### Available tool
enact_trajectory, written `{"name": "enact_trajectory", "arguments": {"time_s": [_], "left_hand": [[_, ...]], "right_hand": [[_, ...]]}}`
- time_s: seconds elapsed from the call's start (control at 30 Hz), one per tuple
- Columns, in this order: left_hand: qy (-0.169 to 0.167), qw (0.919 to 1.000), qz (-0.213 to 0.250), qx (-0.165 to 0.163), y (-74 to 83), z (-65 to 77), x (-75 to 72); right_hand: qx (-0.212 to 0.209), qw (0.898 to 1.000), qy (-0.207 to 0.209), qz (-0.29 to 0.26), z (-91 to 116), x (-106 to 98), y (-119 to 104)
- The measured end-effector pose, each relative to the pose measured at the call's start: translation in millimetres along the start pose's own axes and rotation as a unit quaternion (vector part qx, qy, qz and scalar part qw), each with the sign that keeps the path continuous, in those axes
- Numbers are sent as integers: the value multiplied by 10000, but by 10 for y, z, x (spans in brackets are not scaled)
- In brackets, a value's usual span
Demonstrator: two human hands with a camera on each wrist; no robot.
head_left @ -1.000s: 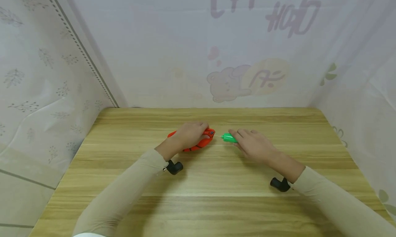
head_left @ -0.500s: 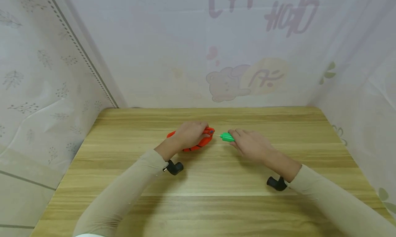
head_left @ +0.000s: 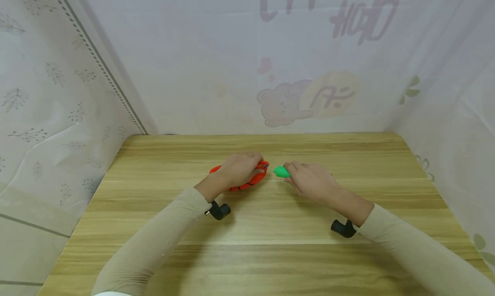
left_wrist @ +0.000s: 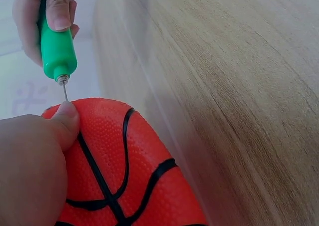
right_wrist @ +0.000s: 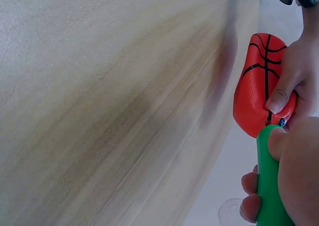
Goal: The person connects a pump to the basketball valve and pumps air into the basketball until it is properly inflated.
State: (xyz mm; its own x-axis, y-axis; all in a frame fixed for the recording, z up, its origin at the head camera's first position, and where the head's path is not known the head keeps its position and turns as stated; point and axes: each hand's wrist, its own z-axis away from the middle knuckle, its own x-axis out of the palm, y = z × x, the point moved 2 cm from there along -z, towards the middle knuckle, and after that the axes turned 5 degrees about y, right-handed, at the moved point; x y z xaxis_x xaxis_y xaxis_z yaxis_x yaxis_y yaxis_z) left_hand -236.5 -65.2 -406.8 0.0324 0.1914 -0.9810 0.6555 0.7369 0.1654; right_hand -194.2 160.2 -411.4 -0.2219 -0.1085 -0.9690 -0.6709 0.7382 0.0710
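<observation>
In the head view my left hand (head_left: 239, 169) grips a deflated red basketball (head_left: 249, 185) with black lines. Its thumb presses on the folded rubber in the left wrist view, where the limp ball (left_wrist: 154, 161) fills the lower middle. My right hand (head_left: 313, 181) is wrapped round a green hand pump (head_left: 282, 172). A thin metal needle (left_wrist: 65, 90) sticks out of the pump's nose and points at the ball's edge, its tip right by the left thumb. Seen from the right wrist, the pump (right_wrist: 269, 181) lines up with the ball (right_wrist: 254, 99).
Both hands are over a wood-grain table (head_left: 247, 261). A pale printed curtain (head_left: 193, 72) rises behind its far edge, with more sheeting at both sides. Black wrist cameras (head_left: 220, 211) hang under the sleeves.
My right hand has moved slightly left with the pump, and less of the needle shows between pump and ball. The left hand keeps its hold on the ball, nearly still.
</observation>
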Motion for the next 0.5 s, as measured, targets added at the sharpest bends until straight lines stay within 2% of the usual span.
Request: {"name": "enact_trajectory", "arguments": {"time_s": [0.3, 0.5], "left_hand": [[3, 9997, -45, 253, 24, 12, -8], [4, 9994, -38, 330, 49, 3, -11]], "right_hand": [[51, 9996, -205, -180, -26, 15, 16], [4, 9996, -165, -215, -21, 13, 41]]}}
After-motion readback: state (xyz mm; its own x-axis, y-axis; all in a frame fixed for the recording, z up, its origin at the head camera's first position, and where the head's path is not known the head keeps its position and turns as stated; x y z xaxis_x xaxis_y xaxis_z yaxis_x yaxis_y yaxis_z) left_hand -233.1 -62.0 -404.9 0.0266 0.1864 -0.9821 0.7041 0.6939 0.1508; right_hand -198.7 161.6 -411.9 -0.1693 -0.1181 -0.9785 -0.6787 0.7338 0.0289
